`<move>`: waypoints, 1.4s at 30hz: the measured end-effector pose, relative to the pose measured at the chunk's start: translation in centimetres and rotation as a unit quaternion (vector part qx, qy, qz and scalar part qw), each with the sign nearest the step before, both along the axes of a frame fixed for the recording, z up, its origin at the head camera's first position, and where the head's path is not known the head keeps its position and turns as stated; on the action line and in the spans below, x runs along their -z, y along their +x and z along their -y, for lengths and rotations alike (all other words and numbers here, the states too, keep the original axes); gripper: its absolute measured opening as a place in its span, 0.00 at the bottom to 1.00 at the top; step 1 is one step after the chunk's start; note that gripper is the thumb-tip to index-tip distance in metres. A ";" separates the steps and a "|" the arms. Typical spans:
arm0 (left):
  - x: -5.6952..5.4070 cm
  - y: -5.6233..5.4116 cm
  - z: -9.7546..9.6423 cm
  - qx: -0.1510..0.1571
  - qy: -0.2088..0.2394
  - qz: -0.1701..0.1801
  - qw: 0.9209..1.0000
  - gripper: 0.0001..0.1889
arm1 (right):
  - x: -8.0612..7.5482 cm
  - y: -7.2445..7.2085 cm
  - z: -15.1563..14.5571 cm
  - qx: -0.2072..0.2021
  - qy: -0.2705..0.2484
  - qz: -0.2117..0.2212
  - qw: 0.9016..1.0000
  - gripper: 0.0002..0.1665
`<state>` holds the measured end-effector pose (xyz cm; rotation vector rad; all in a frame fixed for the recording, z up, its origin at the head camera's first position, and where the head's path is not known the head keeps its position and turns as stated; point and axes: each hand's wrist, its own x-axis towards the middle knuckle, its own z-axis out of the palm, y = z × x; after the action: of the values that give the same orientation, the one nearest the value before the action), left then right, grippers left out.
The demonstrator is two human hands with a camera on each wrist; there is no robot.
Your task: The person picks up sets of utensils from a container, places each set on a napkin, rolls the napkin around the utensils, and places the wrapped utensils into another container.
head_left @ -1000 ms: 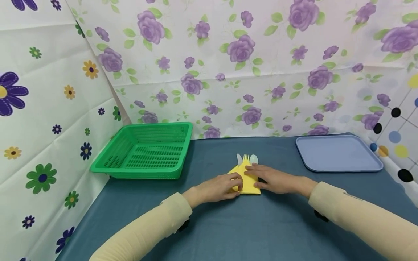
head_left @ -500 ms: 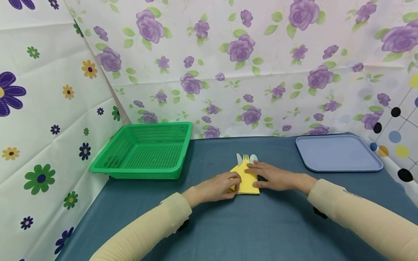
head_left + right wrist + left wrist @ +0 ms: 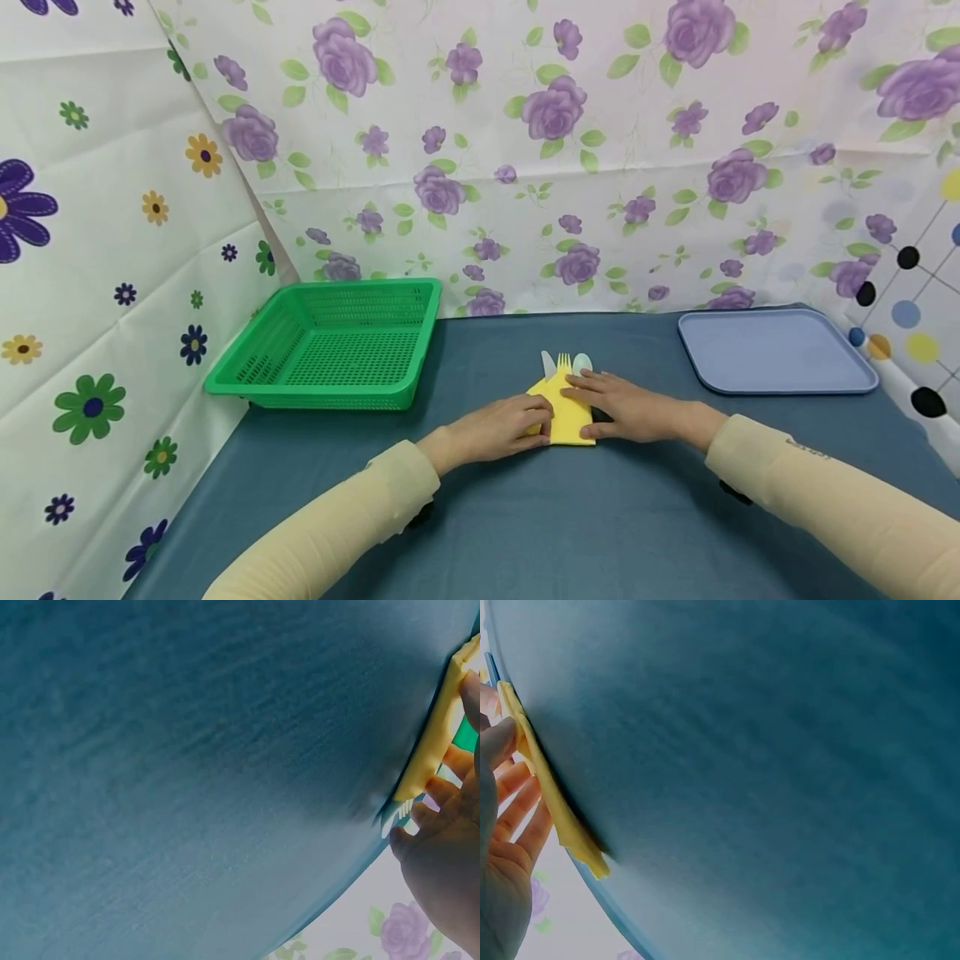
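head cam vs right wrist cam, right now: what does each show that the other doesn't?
Only head: the blue tray, the left hand, and the left side sheet with multicolored flowers.

Only right wrist: a low, side-on look at the yellow napkin and the right hand; head sees both from above.

Both: napkin, right hand, fork, blue tablecloth, purple-flowered backdrop. The green basket is whole in head; the wrist's green patch is probably part of it.

I can pass over the near worktop (image 3: 517,542) between the left sleeve (image 3: 337,521) and right sleeve (image 3: 832,496), or behind the right hand (image 3: 633,410) toward the tray (image 3: 780,354). The basket (image 3: 315,398) obstructs far left; the curtain (image 3: 480,125) bars the back.
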<state>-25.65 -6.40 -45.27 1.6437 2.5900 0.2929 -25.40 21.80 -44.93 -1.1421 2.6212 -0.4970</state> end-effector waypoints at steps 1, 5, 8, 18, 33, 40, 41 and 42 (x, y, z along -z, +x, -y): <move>0.0 0.0 0.0 0.001 0.001 -0.001 1.000 0.04 | 0.0 0.1 0.1 -0.001 0.005 -0.004 1.000 0.45; 0.2 0.1 0.2 0.002 0.005 0.000 1.000 0.09 | -0.2 0.4 0.3 -0.004 0.021 0.006 1.000 0.44; 0.2 0.0 0.1 0.001 0.008 0.010 1.000 0.12 | -0.3 0.5 0.3 -0.003 0.022 0.035 0.999 0.44; 0.3 -0.1 0.4 0.000 0.010 0.023 1.000 0.12 | -0.2 0.5 0.4 -0.003 0.009 0.048 0.999 0.48; -0.6 0.4 -0.1 0.011 -0.032 0.025 0.999 0.14 | -1.1 -0.8 1.2 0.003 0.034 0.056 0.998 0.56; -0.3 0.3 -0.2 0.005 -0.023 0.026 0.999 0.12 | -1.2 -0.8 1.3 0.004 0.025 0.066 0.998 0.56; -0.3 0.3 -0.2 0.004 -0.023 0.024 0.999 0.13 | -1.2 -0.7 1.3 0.001 0.022 0.062 0.998 0.56; -0.3 0.3 -0.3 0.004 -0.023 0.022 0.999 0.13 | -1.1 -0.7 1.3 0.000 0.024 0.056 0.998 0.55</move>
<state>-25.40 -6.15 -44.99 1.6120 2.5384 0.2639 -26.08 20.54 -43.80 -1.0682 2.5222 -0.4814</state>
